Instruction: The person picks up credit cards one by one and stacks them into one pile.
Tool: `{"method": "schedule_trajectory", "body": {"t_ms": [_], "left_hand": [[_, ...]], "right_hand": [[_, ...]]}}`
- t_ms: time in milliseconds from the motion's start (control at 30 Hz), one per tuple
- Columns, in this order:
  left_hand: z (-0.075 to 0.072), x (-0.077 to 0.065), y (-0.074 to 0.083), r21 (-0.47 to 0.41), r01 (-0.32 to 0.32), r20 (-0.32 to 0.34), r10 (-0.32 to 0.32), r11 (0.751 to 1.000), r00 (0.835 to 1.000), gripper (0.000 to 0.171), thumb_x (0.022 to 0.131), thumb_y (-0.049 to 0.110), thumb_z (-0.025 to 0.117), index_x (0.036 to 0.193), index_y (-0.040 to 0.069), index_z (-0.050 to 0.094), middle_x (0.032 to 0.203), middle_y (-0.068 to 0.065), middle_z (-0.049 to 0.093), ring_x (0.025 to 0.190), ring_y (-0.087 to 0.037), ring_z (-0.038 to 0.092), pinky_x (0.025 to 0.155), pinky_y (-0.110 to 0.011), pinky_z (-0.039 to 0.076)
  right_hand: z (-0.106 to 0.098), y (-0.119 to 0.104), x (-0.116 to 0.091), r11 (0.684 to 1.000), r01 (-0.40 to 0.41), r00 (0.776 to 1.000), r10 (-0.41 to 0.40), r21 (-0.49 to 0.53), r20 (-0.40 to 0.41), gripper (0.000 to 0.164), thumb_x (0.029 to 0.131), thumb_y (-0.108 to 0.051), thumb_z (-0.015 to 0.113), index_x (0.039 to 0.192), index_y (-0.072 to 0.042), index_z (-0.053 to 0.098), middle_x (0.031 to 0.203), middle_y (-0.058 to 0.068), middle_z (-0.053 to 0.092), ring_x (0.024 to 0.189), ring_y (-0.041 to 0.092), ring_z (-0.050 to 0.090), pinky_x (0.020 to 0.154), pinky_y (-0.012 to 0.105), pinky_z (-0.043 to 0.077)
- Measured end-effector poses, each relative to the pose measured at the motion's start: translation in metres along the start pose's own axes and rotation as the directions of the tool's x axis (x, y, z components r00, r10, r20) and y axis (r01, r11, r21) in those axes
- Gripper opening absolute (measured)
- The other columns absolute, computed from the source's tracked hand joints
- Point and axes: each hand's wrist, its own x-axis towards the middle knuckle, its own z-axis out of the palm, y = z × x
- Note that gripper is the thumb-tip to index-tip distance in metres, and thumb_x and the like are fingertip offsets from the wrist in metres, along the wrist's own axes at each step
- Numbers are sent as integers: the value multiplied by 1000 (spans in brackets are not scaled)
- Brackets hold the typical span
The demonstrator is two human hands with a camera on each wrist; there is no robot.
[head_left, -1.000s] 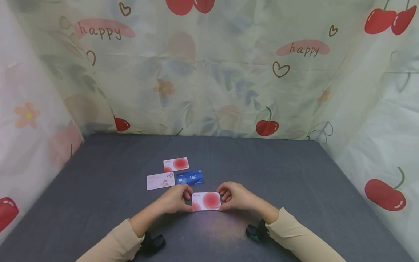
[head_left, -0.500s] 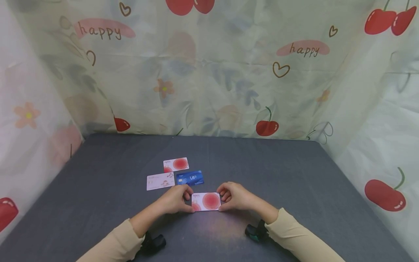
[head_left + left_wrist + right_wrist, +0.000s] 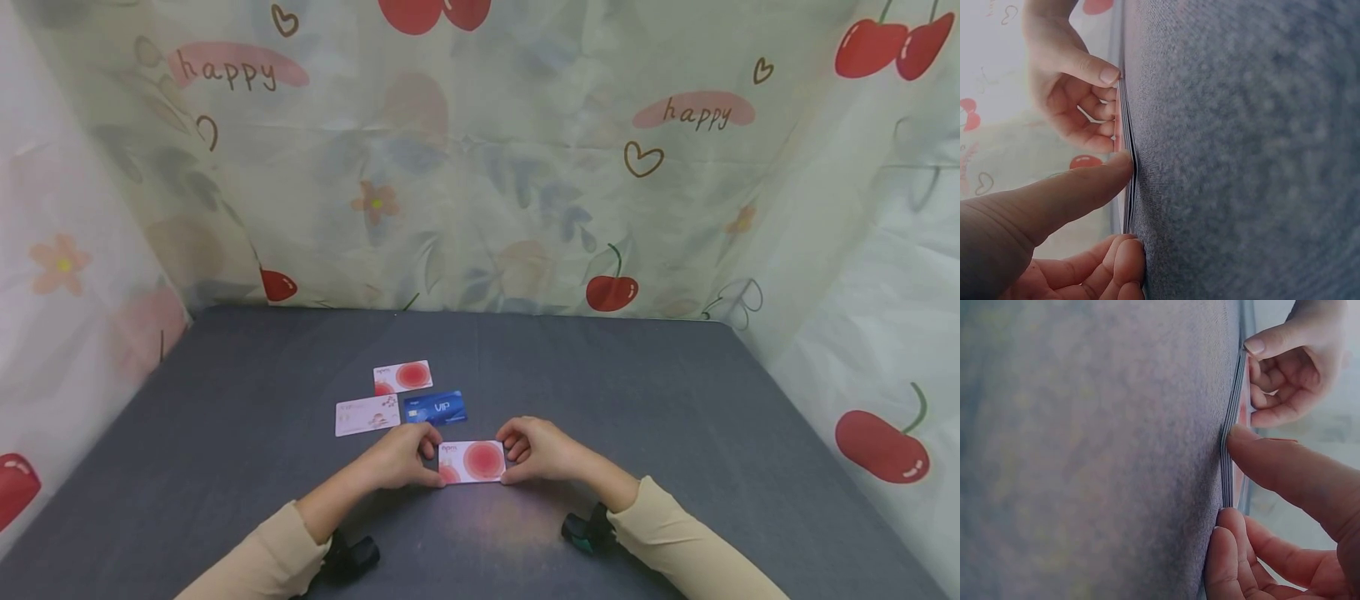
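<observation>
A small stack of plastic cards (image 3: 472, 462) lies flat on the dark table, its top card white with a large red circle. My left hand (image 3: 405, 457) grips the stack's left end between thumb and fingers. At the opposite end, my right hand (image 3: 542, 452) holds it the same way, thumb at the near corner. Seen edge-on in the right wrist view, several layered card edges (image 3: 1227, 469) line up closely, with the fingertips low against the cloth. The left wrist view also shows the stack (image 3: 1126, 125) from its side, both thumbs touching its near edge.
Just beyond the left hand lie three loose cards: a blue VIP card (image 3: 435, 407), a pale pink card (image 3: 367, 415) and a white card with a red circle (image 3: 403, 377). A printed curtain (image 3: 480, 167) encloses the grey table (image 3: 637, 392) at the back and sides.
</observation>
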Motion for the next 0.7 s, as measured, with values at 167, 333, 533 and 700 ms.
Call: {"method": "schedule_trajectory", "body": {"t_ms": [167,333,533,700], "left_hand": [[1,1,-1,-13,10,5,-10,1000,1000,46,66,16,83,101,-2,59,78,-4,55,65,-12,47,57,-20,39],[-1,0,-1,-6,11,5,-11,1000,1000,48,66,17,83,103,-2,59,79,-5,55,66,-12,48,58,-20,39],[-7,-2,1,-25,41,8,-41,999,999,49,66,18,83,106,-1,60,81,-6,58,66,-12,49,59,-22,42],[-13,-3,1,-35,68,7,-67,997,998,49,67,18,82,107,0,60,84,-8,59,67,-13,51,61,-23,45]], "right_hand": [[1,0,1,1000,-11,1000,11,2,1,46,69,-12,81,106,2,57,93,9,58,80,13,56,71,20,52],[1,0,1,1000,-14,1000,14,6,5,46,69,-12,81,106,2,57,93,9,57,80,13,56,71,20,52],[0,0,1,999,-31,999,31,14,12,47,70,-13,81,108,2,56,94,9,57,81,14,55,73,22,53],[-1,2,2,999,-12,1000,11,42,23,48,71,-12,80,110,2,56,95,10,58,81,14,56,74,21,52]]}}
